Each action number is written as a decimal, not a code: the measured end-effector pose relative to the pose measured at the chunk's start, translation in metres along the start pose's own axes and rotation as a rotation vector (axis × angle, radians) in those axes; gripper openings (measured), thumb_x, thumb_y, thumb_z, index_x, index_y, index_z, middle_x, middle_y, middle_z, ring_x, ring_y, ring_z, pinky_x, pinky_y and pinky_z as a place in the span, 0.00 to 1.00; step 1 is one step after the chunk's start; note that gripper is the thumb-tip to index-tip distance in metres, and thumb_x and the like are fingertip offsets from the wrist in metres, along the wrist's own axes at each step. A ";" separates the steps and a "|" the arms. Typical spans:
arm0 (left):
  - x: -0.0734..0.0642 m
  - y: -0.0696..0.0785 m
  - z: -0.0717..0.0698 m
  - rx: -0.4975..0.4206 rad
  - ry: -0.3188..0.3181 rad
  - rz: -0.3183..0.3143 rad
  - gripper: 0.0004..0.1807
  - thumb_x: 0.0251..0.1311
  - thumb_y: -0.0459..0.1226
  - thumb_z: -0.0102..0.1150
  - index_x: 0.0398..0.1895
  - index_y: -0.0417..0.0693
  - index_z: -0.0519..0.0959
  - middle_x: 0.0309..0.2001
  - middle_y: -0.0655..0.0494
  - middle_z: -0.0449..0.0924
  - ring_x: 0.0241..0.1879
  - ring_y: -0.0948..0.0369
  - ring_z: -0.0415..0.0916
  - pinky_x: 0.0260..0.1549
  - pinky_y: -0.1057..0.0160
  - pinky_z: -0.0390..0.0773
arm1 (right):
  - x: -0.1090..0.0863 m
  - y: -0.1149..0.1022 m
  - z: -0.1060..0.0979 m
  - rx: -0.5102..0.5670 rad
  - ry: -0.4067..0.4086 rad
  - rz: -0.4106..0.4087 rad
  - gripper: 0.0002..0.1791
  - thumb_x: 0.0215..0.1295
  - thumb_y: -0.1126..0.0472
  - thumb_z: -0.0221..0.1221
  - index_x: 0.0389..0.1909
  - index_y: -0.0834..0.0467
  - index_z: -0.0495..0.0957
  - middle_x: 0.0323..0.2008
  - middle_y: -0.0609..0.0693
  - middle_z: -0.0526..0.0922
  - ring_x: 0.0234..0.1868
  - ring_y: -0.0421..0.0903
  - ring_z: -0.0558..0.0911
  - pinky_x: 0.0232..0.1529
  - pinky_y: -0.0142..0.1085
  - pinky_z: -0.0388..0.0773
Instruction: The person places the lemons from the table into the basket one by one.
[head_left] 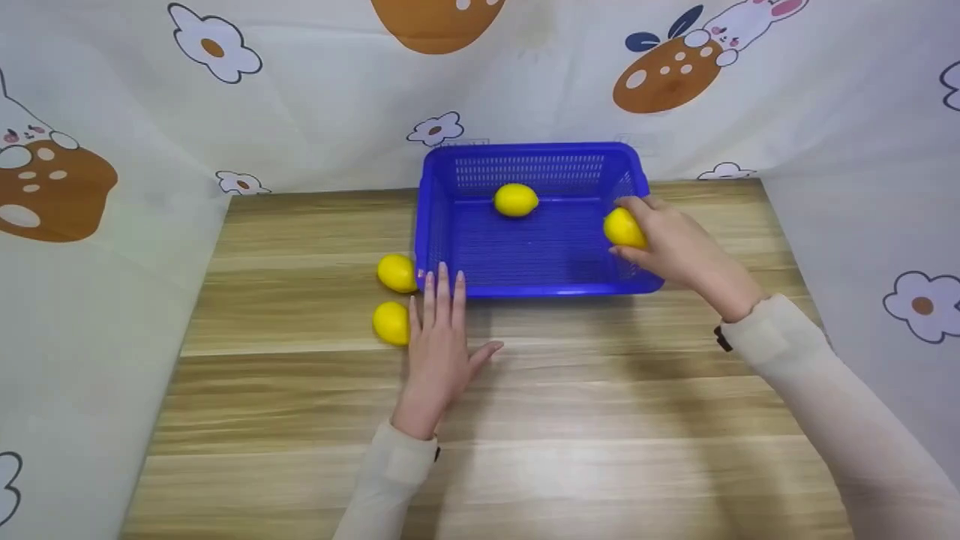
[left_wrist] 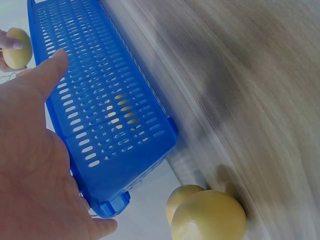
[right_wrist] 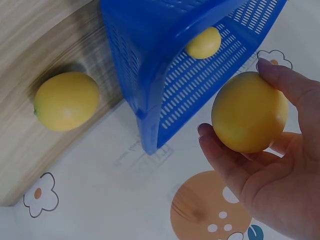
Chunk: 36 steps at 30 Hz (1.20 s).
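My right hand point(head_left: 679, 244) grips a yellow lemon point(head_left: 624, 228) between thumb and fingers, over the right rim of a blue plastic basket point(head_left: 525, 291). In the right wrist view that lemon point(right_wrist: 249, 112) is held up beside the basket wall. Another lemon point(head_left: 516, 200) lies inside the basket toward the back. My left hand point(head_left: 439, 352) has its fingers straight, fingertips at the basket's front left corner, thumb spread to the side. Two lemons lie on the table left of it: one point(head_left: 396, 273) against the basket's side, one point(head_left: 391, 323) beside the little finger.
A further lemon point(right_wrist: 67, 101) sits on the table at the basket's right side, hidden by my right hand in the head view. The wood-grain table point(head_left: 570, 420) is bounded by a white printed curtain point(head_left: 315, 97) at the back and both sides.
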<state>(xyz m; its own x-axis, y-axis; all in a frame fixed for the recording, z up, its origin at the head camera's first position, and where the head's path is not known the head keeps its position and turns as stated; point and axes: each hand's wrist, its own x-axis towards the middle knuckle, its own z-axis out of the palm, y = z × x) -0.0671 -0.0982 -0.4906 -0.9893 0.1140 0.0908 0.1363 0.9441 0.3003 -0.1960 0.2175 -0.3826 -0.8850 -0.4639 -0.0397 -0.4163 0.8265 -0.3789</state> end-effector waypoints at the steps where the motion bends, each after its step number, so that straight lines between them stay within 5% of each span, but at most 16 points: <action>1: 0.000 0.000 0.000 0.001 0.000 -0.001 0.63 0.60 0.63 0.70 0.86 0.39 0.48 0.86 0.37 0.39 0.85 0.41 0.39 0.80 0.34 0.47 | 0.001 -0.001 -0.001 -0.004 0.002 -0.006 0.36 0.70 0.57 0.68 0.72 0.68 0.67 0.56 0.72 0.78 0.45 0.65 0.82 0.51 0.60 0.83; 29: 0.001 -0.001 -0.001 0.020 -0.011 0.004 0.63 0.62 0.64 0.68 0.86 0.39 0.47 0.86 0.37 0.38 0.85 0.41 0.39 0.79 0.34 0.49 | 0.023 -0.017 -0.011 -0.029 -0.049 -0.009 0.37 0.69 0.56 0.69 0.72 0.70 0.67 0.59 0.71 0.77 0.50 0.65 0.81 0.56 0.58 0.82; 36: 0.000 -0.001 -0.002 0.010 -0.024 0.001 0.63 0.62 0.63 0.68 0.86 0.40 0.46 0.86 0.37 0.36 0.85 0.41 0.37 0.80 0.33 0.47 | 0.023 -0.018 -0.014 -0.035 -0.075 0.017 0.38 0.72 0.55 0.67 0.74 0.69 0.65 0.69 0.74 0.71 0.68 0.71 0.74 0.71 0.63 0.71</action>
<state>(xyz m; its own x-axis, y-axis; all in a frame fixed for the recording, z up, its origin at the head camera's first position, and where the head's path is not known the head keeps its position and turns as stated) -0.0676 -0.0994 -0.4892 -0.9902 0.1219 0.0686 0.1367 0.9470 0.2907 -0.2118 0.1963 -0.3637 -0.8743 -0.4715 -0.1157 -0.4098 0.8446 -0.3447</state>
